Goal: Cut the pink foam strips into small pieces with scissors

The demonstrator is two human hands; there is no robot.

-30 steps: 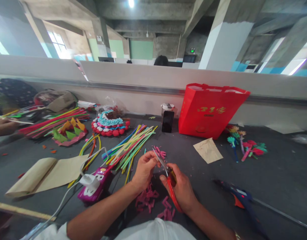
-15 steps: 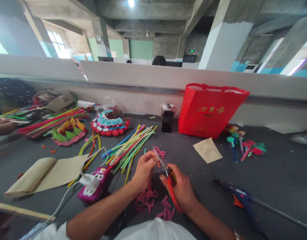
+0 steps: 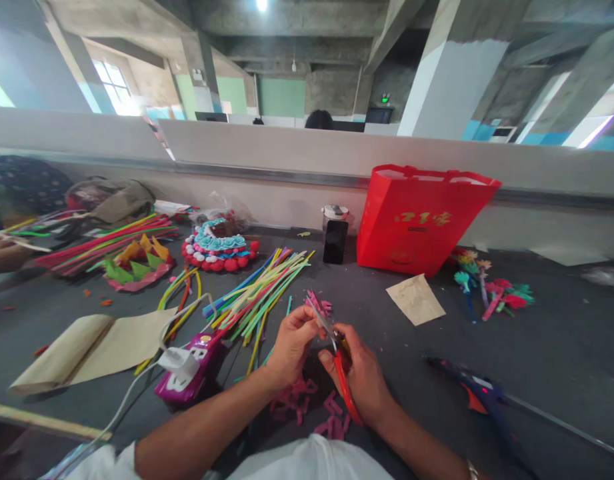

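Observation:
My right hand (image 3: 367,373) is closed around the red handles of a pair of scissors (image 3: 345,390), whose blades point forward and left. Beside the blades, the fingers of my left hand (image 3: 294,340) are pinched together; what lies between them is too small to make out. Short pink strips (image 3: 333,423) are scattered on the dark table below my hands. Past the scissor tips lies another small heap of pink pieces (image 3: 325,307). Loose fuzzy craft stems (image 3: 267,293) in several colours fan out left of my hands.
A purple power strip (image 3: 189,373) with a white plug and brown paper (image 3: 121,347) lie left. Behind are beaded trims (image 3: 221,247), a phone (image 3: 335,241) and a red bag (image 3: 421,220). A glue gun (image 3: 481,390) lies right. Another person's hand (image 3: 7,257) is far left.
My left hand has shifted slightly down and right, closer to the scissors. The scissors stay almost in place. The other person's hand at far left has moved slightly.

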